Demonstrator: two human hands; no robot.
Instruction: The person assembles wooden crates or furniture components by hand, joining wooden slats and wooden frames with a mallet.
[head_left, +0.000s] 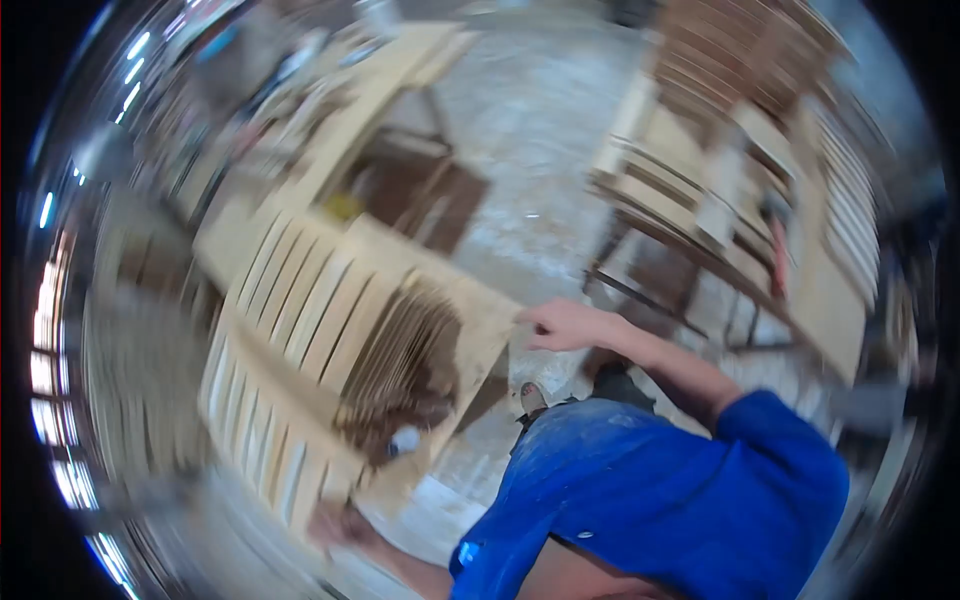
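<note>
My right hand (565,325) is beside the near corner of a light wooden table (490,310). Its fingers are partly curled, with a gap between them, and I see nothing in it. Blur covers my left hand (340,525), which is low at the left by the ends of several pale wooden slats (285,465); its fingers cannot be made out. The slats lie side by side on the table, with a longer board (285,375) across them. Between my hands stands a row of thin brown wooden pieces (400,350), near a small white object (404,440).
Another workbench (740,265) at the right carries boards and a red-handled tool (779,255). A long bench top (370,100) with scattered items runs along the upper left. Pale floor (530,170) shows between them. Stacked wood (150,350) stands at far left.
</note>
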